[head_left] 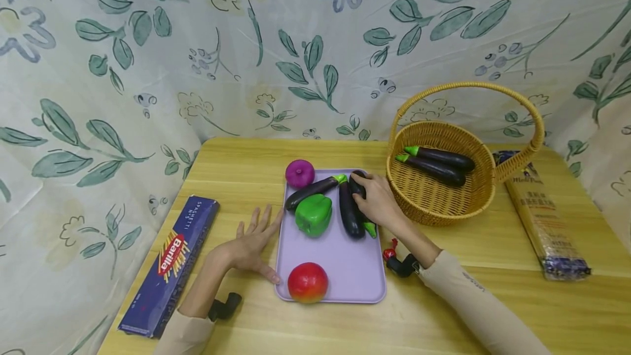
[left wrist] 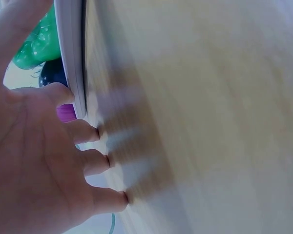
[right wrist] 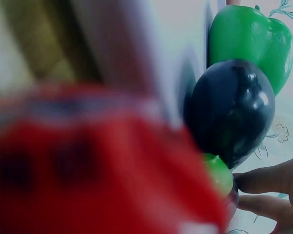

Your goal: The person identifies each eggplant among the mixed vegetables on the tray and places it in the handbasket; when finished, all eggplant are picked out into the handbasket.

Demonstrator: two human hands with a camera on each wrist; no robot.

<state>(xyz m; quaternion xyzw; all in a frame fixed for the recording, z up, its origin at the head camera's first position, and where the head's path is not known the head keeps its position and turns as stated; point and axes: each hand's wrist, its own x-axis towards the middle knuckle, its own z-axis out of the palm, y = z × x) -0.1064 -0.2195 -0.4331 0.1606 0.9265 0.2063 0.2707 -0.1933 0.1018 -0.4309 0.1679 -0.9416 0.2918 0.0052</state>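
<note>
My right hand grips the rightmost eggplant on the lilac tray, fingers near its rounded end; its green cap shows in the right wrist view. Directly left of it lies a second eggplant, and a third eggplant slants across the tray's back left. A green bell pepper sits below that one. Left of the tray, my left hand spreads its fingers, the thumb right at the tray's edge. In the left wrist view, its fingertips are down at the tabletop.
A purple onion-like vegetable sits at the tray's back left corner, a red-orange fruit at the front. Behind on the right, a wicker basket holds two eggplants. A blue spaghetti box lies left, a noodle pack right.
</note>
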